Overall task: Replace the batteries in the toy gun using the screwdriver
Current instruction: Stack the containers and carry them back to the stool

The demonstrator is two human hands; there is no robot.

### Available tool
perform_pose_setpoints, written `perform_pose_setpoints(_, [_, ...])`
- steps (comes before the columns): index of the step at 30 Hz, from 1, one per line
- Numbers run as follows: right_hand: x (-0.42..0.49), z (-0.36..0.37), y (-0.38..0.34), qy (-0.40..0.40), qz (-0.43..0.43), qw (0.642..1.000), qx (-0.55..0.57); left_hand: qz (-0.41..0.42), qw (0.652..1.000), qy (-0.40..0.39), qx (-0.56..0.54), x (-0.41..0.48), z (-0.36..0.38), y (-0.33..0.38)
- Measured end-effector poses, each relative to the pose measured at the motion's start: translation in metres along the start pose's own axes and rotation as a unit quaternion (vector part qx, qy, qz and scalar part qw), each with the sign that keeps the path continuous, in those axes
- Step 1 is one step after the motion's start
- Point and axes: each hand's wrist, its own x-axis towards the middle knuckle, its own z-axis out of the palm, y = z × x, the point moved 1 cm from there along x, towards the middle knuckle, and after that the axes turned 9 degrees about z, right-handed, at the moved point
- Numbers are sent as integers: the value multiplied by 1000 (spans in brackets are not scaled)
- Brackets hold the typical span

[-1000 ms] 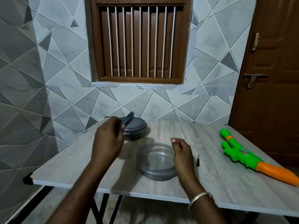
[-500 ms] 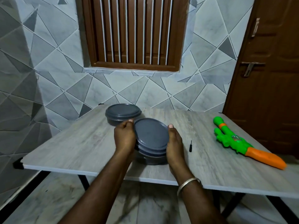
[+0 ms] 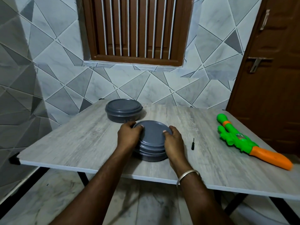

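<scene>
your left hand and right hand had just clamped the lid onto its container; the toy gun lay untouched.

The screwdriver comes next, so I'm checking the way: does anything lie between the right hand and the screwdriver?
Nothing visible does. Only bare table lies between the right hand, which grips the near container's lid together with the left hand, and the screwdriver to its right. The toy gun lies farther right, beyond the screwdriver.
</scene>
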Motion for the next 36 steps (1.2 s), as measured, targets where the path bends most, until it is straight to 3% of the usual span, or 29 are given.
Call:
perform_pose_setpoints(5, [0, 1, 0, 13, -11, 999, 28, -29, 998, -6, -55, 5, -1, -10])
perform_pose_setpoints(10, [0, 4, 2, 22, 51, 993, 103, -99, 984, -15, -147, 4, 4, -15])
perform_pose_setpoints(21, [4, 5, 4, 28, 24, 998, 48, -89, 987, 11, -135, 10, 9, -27])
perform_pose_setpoints(25, [6, 7, 2, 31, 51, 997, 39, -102, 986, 19, -133, 12, 11, -27])
perform_pose_setpoints(32, [0, 7, -3, 31, 80, 984, 155, -107, 980, 14, -170, 7, 5, -22])
perform_pose_setpoints(36, [0, 4, -21, 39, 39, 973, 225, -99, 956, -23, -277, 13, -1, -3])
